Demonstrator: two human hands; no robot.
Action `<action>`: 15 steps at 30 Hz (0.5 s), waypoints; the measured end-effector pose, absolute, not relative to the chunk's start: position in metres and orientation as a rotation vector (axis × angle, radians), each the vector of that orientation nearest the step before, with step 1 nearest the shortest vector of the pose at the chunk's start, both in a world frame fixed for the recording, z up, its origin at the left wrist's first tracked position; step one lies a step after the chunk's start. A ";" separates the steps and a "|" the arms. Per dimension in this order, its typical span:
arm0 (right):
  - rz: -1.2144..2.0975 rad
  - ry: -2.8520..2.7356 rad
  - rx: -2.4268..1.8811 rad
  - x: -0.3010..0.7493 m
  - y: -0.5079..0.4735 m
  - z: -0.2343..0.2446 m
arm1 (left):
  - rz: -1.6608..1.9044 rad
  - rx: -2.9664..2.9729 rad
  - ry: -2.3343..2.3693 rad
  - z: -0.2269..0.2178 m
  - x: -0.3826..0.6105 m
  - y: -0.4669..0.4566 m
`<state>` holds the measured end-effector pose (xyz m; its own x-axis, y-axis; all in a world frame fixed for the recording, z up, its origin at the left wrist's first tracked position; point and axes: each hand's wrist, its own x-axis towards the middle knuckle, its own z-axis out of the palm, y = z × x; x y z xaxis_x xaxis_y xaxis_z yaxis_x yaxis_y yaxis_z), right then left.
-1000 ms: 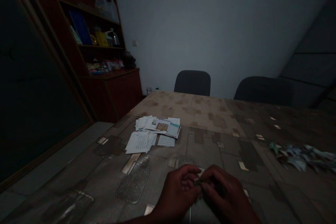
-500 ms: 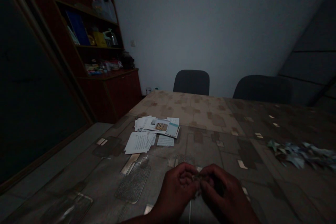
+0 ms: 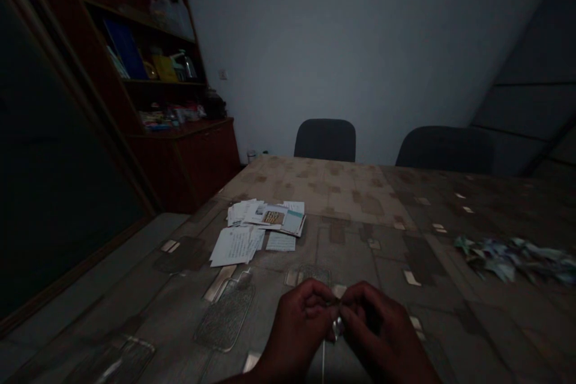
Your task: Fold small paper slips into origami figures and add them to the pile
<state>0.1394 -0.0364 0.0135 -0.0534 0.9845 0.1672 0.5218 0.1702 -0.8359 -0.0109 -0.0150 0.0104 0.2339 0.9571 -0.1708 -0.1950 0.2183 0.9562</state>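
At the near edge of the tabletop (image 3: 360,255), the left hand (image 3: 297,327) and the right hand (image 3: 382,330) were curled almost shut, their fingertips meeting on a small shiny piece (image 3: 335,330); the dim light hid exactly what it was. A thin pale strand (image 3: 323,366) ran from just below the hands, its long axis nearly upright in view, pointing down toward the near edge. Farther up the tabletop, left of centre, lay a spread of papers (image 3: 265,222), with a loose handwritten sheet (image 3: 233,246) closest. A heap of crumpled scraps (image 3: 508,259) sat toward the right edge. Beyond the far edge stood two dark chairs (image 3: 324,141), and past the far left corner a wooden shelf cabinet (image 3: 184,171).
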 end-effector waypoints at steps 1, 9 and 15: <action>0.756 -1.687 -1.451 0.140 -0.036 0.013 | 1.006 1.023 0.978 0.009 -0.010 -0.016; 0.582 -1.918 -1.378 0.145 -0.034 0.005 | 0.992 1.093 1.029 0.006 -0.010 -0.016; 0.504 -1.977 -1.304 0.147 -0.034 0.008 | 0.967 1.149 1.042 0.005 -0.010 -0.015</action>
<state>0.1468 -0.0338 0.0076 -0.2434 0.9076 0.3420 0.6329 0.4158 -0.6531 -0.0104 -0.0151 0.0050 0.2409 0.9612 -0.1343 -0.0625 0.1534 0.9862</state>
